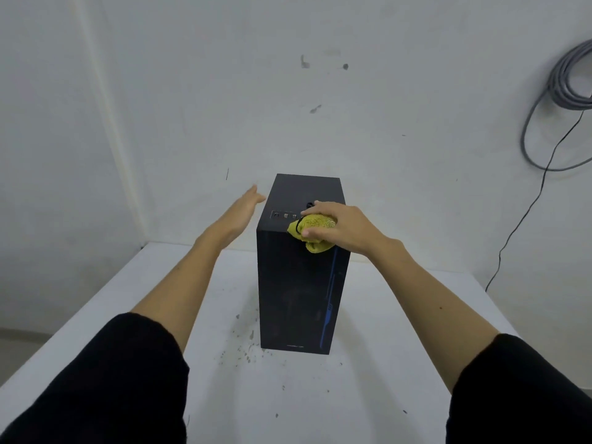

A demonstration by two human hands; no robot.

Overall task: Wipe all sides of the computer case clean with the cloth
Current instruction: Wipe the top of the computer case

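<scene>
A black computer case [294, 290] stands upright on the white table [368, 395], its front panel with a blue stripe facing me. My right hand [342, 227] grips a bunched yellow cloth [312, 232] and presses it on the front edge of the case's top, near the small ports. My left hand [240, 213] is flat with fingers stretched out, held beside the upper left side of the case; I cannot tell whether it touches the panel.
The table has dark specks and stains in front of and left of the case. White walls stand close behind and to the left. A coil of grey cable [567, 81] hangs on the right wall, with a thin black wire [525, 216] running down.
</scene>
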